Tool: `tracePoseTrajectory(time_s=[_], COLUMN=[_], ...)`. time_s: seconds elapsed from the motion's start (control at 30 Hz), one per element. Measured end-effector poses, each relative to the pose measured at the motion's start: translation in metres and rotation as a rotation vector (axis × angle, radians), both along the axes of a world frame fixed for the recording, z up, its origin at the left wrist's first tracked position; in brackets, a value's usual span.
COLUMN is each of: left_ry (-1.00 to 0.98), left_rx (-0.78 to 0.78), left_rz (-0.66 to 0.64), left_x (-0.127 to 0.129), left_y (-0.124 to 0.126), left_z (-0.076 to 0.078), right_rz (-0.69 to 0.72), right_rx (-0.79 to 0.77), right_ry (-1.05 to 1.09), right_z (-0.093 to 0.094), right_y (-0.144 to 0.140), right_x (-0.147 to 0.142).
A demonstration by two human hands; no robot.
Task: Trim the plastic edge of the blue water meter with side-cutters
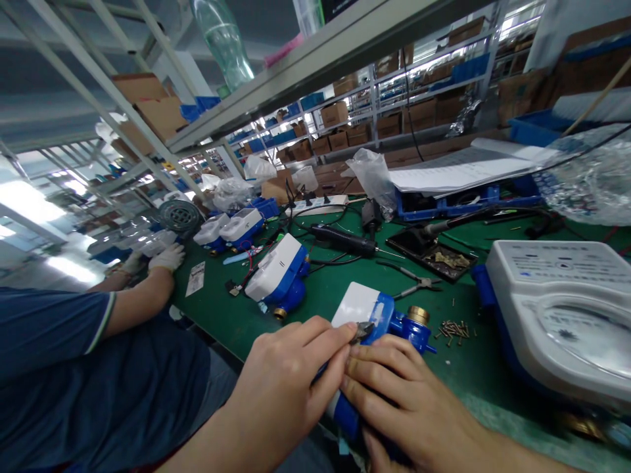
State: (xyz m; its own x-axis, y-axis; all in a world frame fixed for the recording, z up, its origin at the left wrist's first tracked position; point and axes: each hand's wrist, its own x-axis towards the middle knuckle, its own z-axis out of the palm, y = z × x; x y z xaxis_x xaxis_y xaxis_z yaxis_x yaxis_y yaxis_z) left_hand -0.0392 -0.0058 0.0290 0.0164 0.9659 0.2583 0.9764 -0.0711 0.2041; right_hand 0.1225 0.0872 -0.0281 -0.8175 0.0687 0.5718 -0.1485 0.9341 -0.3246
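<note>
A blue water meter with a white lid (374, 314) lies on the green bench (345, 282) near its front edge. My left hand (290, 381) pinches a small dark tool tip against the meter's blue body. My right hand (404, 401) wraps around the lower part of the same meter. A brass threaded port sticks out on the meter's right side.
A pile of small screws (456, 330) lies right of the meter, pliers (414, 279) behind it. Another meter (279, 272) lies further back, a large white one (566, 315) at right. An electric screwdriver (342, 242) and parts tray (434, 253) sit behind. A gloved co-worker (165, 259) works at left.
</note>
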Motion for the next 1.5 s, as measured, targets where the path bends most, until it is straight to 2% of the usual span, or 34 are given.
tracePoseTrajectory(time_s=[0.1,0.27,0.43,0.53,0.93,1.27,1.5], left_ry=[0.016,-0.059,-0.018,-0.002,0.035,0.064,0.034], left_rx=[0.049,-0.061,-0.019,-0.05,-0.027,-0.028,-0.012], left_rz=[0.032,-0.044,0.003,-0.026,-0.072,-0.034,-0.065], left_x=[0.001,-0.001,-0.002,-0.003,0.001,0.002,0.0], left_y=[0.005,0.002,0.006,0.006,0.0,-0.003,0.001], left_z=[0.001,0.005,0.006,0.008,0.008,0.007,0.005], right_rz=[-0.024,-0.004,-0.007,0.003,-0.003,-0.022,-0.008], right_rx=[-0.004,0.046,0.057,0.084,0.055,-0.029,-0.047], right_ry=[-0.011,0.015,-0.017,0.003,0.036,0.014,-0.012], right_z=[0.001,-0.003,-0.005,-0.008,-0.012,-0.006,-0.001], right_y=[-0.002,-0.001,0.001,0.001,-0.001,-0.004,-0.005], right_x=[0.001,0.002,0.002,0.002,0.0,-0.001,0.0])
